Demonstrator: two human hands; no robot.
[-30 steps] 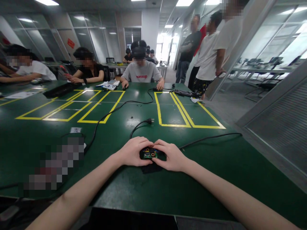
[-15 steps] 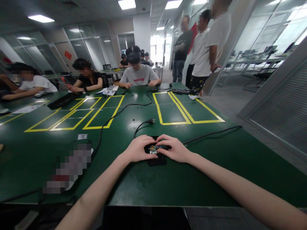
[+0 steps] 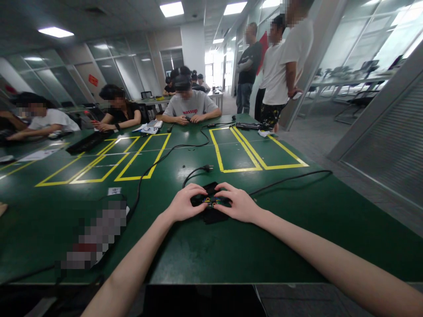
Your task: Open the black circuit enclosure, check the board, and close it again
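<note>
The board [image 3: 209, 201] lies between the left hand [image 3: 184, 203], at nine o'clock, and the right hand [image 3: 240, 203], at three. Both curl around it; whether they pinch, I cannot tell.

On the green table [image 3: 284, 237] lie yellow tape outlines [image 3: 241, 170], a black plug [image 3: 209, 168] and dark cables [image 3: 284, 180].

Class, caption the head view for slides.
Bare left hand and right hand hold a small circuit board with orange ring coils over a green tabletop.
</note>
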